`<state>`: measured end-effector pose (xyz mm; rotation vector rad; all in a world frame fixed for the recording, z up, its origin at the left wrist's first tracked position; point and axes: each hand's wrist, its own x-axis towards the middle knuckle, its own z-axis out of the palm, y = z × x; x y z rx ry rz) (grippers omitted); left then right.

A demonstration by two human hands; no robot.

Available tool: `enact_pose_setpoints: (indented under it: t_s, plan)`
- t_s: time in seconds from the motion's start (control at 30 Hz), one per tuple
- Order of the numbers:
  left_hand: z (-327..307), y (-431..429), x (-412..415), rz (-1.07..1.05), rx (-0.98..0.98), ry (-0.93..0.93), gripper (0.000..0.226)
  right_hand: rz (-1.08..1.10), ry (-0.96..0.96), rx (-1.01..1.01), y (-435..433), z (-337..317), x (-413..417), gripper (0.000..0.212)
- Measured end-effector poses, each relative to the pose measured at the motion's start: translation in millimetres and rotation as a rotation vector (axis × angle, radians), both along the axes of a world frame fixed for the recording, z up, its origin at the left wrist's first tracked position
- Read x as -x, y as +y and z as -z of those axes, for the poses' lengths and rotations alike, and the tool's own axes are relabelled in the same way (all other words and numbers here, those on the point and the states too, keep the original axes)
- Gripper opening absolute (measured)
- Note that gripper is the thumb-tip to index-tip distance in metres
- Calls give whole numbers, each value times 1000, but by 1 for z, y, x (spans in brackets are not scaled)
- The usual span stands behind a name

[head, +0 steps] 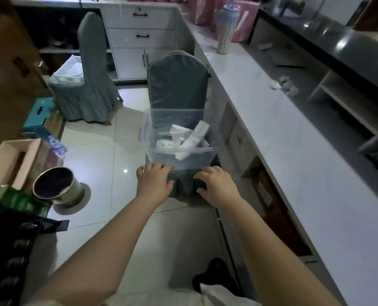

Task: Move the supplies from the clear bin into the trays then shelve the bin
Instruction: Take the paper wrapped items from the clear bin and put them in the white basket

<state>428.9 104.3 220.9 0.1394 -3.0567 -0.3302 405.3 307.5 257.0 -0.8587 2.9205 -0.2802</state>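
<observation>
Open tiled floor lies left of both hands; the white table (294, 133) edge runs close on the right. The left hand (155, 182) and right hand (216, 184) reach forward, palms down, fingers loosely spread, holding nothing, at the chair seat (183, 186) edge. Just beyond them, the clear bin (179, 138), thin see-through plastic, rests on the cloth-covered seat, holding white packets (190, 138).
</observation>
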Motion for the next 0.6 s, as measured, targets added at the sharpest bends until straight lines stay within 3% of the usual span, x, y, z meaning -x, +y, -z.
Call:
enact_pose_setpoints:
  t_s: [0.17,0.5,0.6]
  plan:
    - [14,-14,84,-74,-19,8,51,-31,6,66,-10,15,102,41]
    - [46,-17,243,-184,-40,-151,50,-109,-137,195,-27,62,299,33]
    - [62,-21,277,-188,-34,-211,48,-86,-216,129,-37,77,347,35]
